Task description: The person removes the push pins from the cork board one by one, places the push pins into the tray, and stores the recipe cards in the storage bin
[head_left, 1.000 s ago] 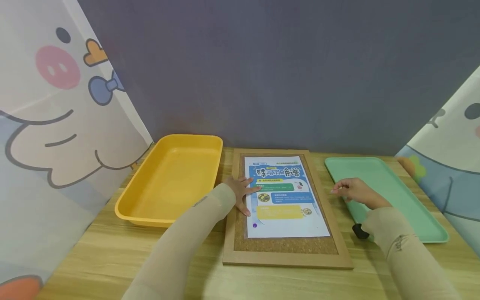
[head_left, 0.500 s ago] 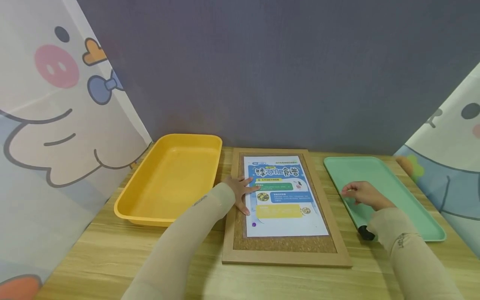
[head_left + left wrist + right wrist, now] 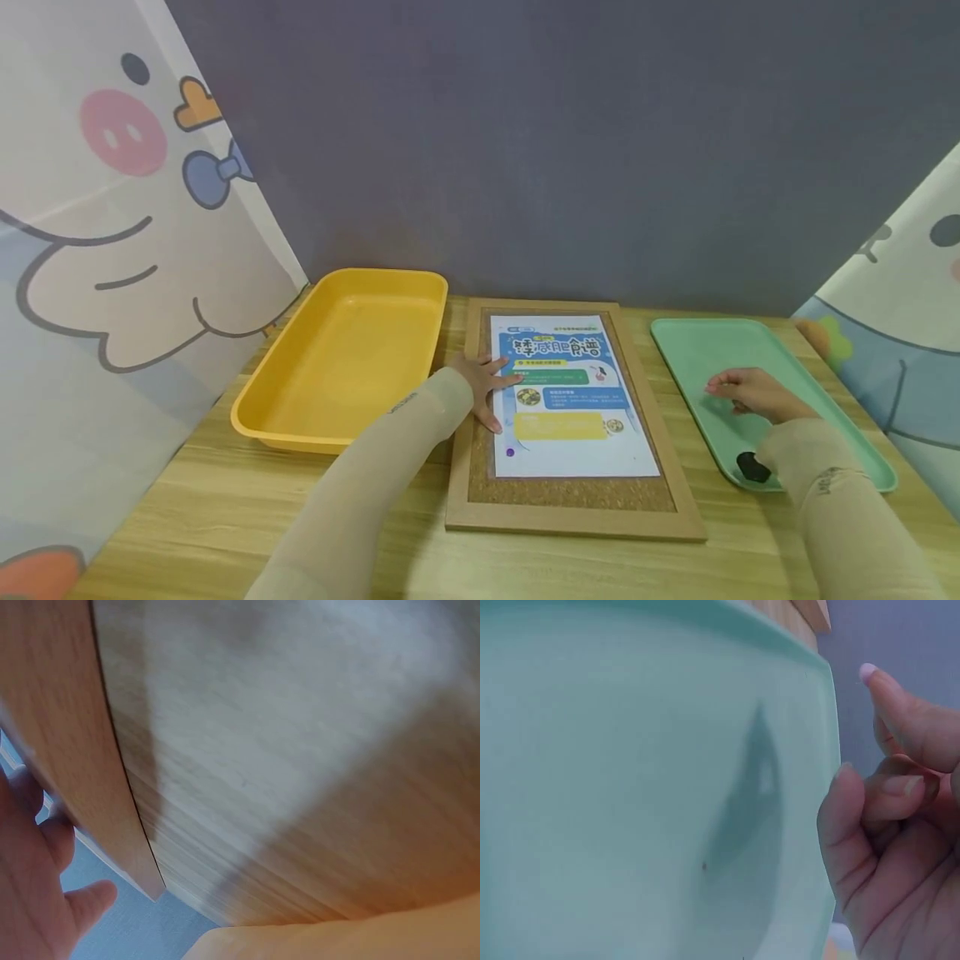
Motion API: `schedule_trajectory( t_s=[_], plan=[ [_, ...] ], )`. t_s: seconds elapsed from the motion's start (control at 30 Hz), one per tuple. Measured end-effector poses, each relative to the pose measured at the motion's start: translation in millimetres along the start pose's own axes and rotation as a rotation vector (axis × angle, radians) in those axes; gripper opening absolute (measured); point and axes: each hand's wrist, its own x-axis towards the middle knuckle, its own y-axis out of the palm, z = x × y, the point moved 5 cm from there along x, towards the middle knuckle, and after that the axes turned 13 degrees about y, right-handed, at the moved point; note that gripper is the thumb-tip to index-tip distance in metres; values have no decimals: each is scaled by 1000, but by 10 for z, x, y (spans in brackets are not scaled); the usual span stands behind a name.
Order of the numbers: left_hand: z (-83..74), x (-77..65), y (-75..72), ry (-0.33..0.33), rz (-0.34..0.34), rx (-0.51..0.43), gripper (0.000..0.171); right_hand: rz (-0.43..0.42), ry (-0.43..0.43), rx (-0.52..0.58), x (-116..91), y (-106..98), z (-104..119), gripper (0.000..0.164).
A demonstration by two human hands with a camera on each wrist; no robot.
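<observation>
My left hand (image 3: 480, 390) lies with spread fingers on the left side of a wood-framed cork board (image 3: 573, 492), touching the edge of a printed poster sheet (image 3: 573, 457). A small purple dot, perhaps a pin head, marks the sheet's lower left. Above the green tray (image 3: 757, 343) hovers my right hand (image 3: 753, 393). Its thumb and index finger meet as if pinching, the other fingers curled. A small pale pink thing (image 3: 867, 673) shows at their tips in the right wrist view; its kind is unclear. In the left wrist view, fingers (image 3: 58, 838) rest by the wooden frame (image 3: 67, 720).
A yellow tray (image 3: 348, 358) stands left of the board on the wooden table (image 3: 540, 571). Behind is a dark grey panel (image 3: 562, 150). Walls with cartoon prints flank both sides. A black piece (image 3: 752, 467) sits by the right wrist.
My right hand has moved right, from the gap between board and tray to over the green tray. My left hand has stayed on the board and sheet.
</observation>
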Motion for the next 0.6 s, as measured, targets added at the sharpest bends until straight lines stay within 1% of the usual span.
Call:
schedule_trajectory(
  t_s=[0.1, 0.3, 0.47, 0.6],
  plan=[
    [-20, -23, -21, 3, 2, 3, 103, 5, 4, 15, -14, -33, -61, 32],
    [-34, -40, -30, -17, 26, 16, 103, 10, 24, 27, -21, -53, -184, 31],
    [-88, -6, -40, 3, 16, 0, 103, -8, 26, -6, -101, -133, -303, 32],
    [-111, 1, -54, 0, 24, 9, 103, -20, 31, -32, -133, -204, -379, 36]
  ],
)
